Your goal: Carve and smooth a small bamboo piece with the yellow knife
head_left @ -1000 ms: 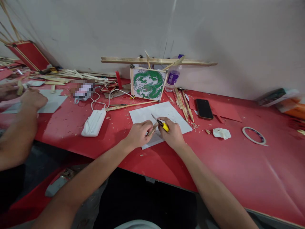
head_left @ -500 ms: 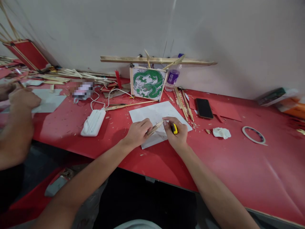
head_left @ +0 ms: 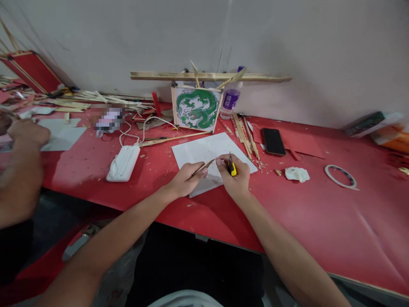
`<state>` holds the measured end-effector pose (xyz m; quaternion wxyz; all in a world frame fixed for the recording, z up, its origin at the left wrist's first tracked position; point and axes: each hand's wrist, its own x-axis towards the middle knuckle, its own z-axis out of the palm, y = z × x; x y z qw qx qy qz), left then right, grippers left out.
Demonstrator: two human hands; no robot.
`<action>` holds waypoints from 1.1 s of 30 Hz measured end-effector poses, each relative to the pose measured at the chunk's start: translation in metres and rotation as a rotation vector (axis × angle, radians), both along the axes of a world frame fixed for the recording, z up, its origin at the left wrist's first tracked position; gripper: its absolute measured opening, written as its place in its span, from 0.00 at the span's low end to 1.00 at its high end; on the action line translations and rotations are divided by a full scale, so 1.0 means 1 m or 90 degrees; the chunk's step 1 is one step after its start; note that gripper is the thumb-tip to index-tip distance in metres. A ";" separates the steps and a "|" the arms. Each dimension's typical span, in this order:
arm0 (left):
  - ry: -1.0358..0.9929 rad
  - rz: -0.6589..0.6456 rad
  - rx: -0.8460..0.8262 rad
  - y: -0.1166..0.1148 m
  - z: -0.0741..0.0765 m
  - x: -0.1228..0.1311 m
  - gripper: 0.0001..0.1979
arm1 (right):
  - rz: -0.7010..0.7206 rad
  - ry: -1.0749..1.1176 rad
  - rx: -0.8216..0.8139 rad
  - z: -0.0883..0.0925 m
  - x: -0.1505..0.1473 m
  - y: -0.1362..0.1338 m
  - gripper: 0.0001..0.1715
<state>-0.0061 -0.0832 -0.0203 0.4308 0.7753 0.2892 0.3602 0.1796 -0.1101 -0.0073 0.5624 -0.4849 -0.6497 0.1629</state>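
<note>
Where the bench (head_left: 319, 221) carries paper (head_left: 194, 149): left grip (head_left: 184, 181) pinching a stick (head_left: 206, 164) just above the sheet; right grip (head_left: 237, 181) clenched on a knife (head_left: 233, 169). Risk: blade slipping off the thin stick, nicking my left fingers.

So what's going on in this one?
A person works at a red table over a white sheet of paper. The left hand pinches a thin bamboo strip. The right hand holds a yellow utility knife, blade pointing up, close to the strip's far end. Wood shavings lie nearby. A green dragon panel stands behind, and another person's arm is at far left.
</note>
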 end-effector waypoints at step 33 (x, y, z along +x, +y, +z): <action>0.611 0.314 0.167 -0.014 0.013 0.008 0.18 | -0.153 -0.628 -0.411 0.007 -0.006 0.009 0.14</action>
